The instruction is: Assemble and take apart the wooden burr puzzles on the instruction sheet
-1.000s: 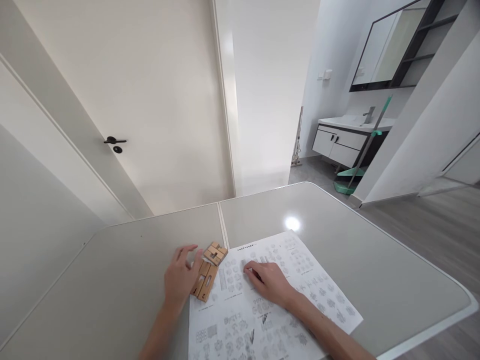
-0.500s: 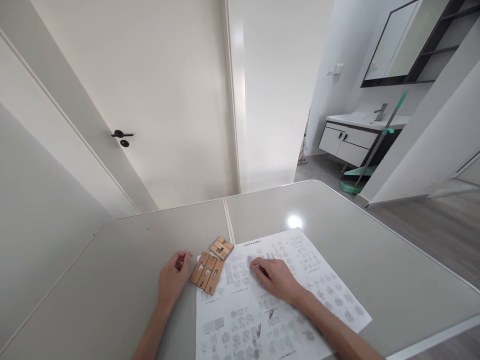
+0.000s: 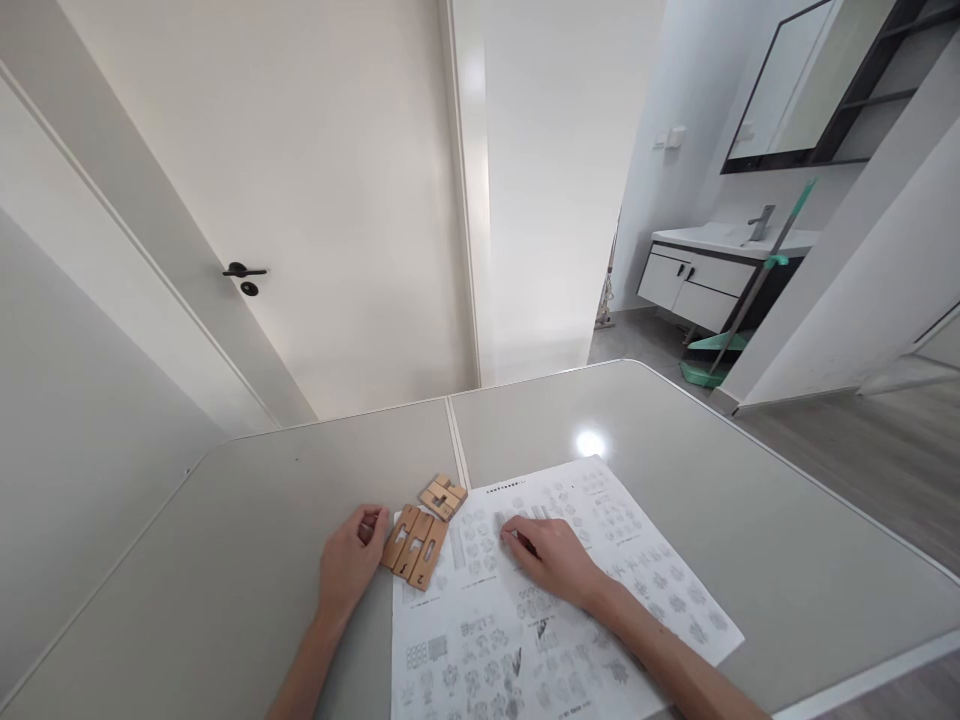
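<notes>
My left hand (image 3: pixel 352 560) lies on the table (image 3: pixel 247 570), fingers curled in and tips together, just beside the slotted wooden pieces (image 3: pixel 421 549); I cannot tell whether it touches them; my right hand (image 3: pixel 550 560) rests on the printed sheet (image 3: pixel 600 690), thumb and fingertips together, with nothing visible in the pinch; the 3 slotted pieces lie flat, side by side, across the sheet's left edge near its far left corner; they are warm light brown, with cut-out openings, the rightmost a long rounded slot; black numerals 2 and 3 mark their near ends; a smaller notched wooden set (image 3: pixel 450 496), paler, sits at that corner, beside the table's seam (image 3: pixel 457 445).
</notes>
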`<action>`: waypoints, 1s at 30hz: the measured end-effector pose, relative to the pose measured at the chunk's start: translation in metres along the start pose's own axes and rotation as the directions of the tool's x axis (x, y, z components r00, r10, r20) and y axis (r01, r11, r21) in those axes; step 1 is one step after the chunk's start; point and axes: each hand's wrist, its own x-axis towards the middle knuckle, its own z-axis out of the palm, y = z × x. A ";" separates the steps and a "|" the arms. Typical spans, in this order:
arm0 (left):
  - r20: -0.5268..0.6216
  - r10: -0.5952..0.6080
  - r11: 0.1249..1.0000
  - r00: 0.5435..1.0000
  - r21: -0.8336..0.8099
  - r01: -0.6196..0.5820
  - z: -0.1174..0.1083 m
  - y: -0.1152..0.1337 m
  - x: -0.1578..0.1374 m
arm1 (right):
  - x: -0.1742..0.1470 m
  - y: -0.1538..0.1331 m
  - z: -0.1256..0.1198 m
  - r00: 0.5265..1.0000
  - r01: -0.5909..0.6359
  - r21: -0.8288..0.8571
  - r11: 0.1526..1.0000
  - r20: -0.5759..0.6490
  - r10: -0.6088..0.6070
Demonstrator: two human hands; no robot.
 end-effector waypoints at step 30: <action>0.013 0.005 0.998 1.000 0.061 -0.006 0.001 0.003 -0.003 | 0.000 -0.003 -0.003 1.000 -0.002 0.010 1.000 0.017 0.002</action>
